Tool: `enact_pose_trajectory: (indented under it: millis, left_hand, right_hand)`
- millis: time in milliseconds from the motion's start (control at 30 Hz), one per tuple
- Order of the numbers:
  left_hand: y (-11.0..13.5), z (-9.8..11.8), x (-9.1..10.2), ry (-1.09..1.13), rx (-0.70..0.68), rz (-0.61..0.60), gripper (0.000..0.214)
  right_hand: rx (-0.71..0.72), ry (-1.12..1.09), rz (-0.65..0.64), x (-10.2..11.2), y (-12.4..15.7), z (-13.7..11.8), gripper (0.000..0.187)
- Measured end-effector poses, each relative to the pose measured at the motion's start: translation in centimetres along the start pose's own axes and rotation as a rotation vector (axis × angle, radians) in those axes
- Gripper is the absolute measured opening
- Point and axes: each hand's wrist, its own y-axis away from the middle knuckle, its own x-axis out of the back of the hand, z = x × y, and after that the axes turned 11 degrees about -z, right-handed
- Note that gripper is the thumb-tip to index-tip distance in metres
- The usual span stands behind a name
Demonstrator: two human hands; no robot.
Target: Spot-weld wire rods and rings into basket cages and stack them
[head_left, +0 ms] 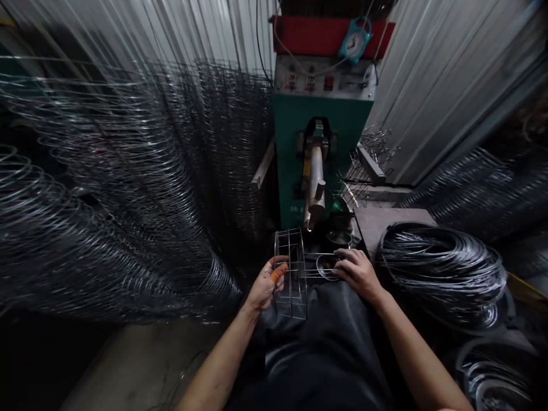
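A welded wire cage (291,273) of thin steel rods stands upright in front of me, just below the welding electrodes. My left hand (266,283) grips its left side, with an orange guard or tape on one finger. My right hand (358,275) closes over the far ends of horizontal rods that stick out from the cage to the right. Beside those fingers lies a small oval metal piece (326,267), partly hidden. The cage hangs over my dark apron (325,342).
Straight ahead stands a green spot welder (321,123) with pale electrode arms (314,177). Large hanging masses of wire rings (115,194) fill the left. A bundle of wire hoops (440,268) lies on the right, beside corrugated metal walls (454,74).
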Motion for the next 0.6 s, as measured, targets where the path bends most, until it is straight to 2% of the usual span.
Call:
enact_pose_trajectory:
  millis: [133, 267, 367, 467, 533, 600]
  left_hand:
    - [1.6, -0.2, -0.6, -0.015, 0.008, 0.035, 0.036]
    - [3.0, -1.1, -1.1, 0.01, 0.015, 0.143, 0.039]
    - [3.6, -0.7, -1.0, 0.021, 0.058, 0.178, 0.042]
    - [4.5, 1.3, -0.1, -0.004, 0.046, 0.087, 0.041]
    - [5.6, 2.9, 1.1, -0.05, -0.008, -0.036, 0.048]
    - [7.1, 3.8, 2.8, -0.154, -0.112, -0.079, 0.054]
  right_hand:
    - [-0.003, -0.047, -0.027, 0.5, 0.8, -1.0, 0.023]
    - [-0.017, -0.132, -0.094, 0.4, 1.7, -0.8, 0.023]
    - [-0.043, -0.196, -0.07, 0.5, 2.1, -0.6, 0.027]
    - [-0.073, -0.303, -0.056, 1.9, 1.8, -1.9, 0.032]
    - [-0.089, -0.376, -0.074, 3.9, 1.1, -3.4, 0.032]
    - [-0.114, -0.45, -0.098, 6.3, 0.3, -4.9, 0.031]
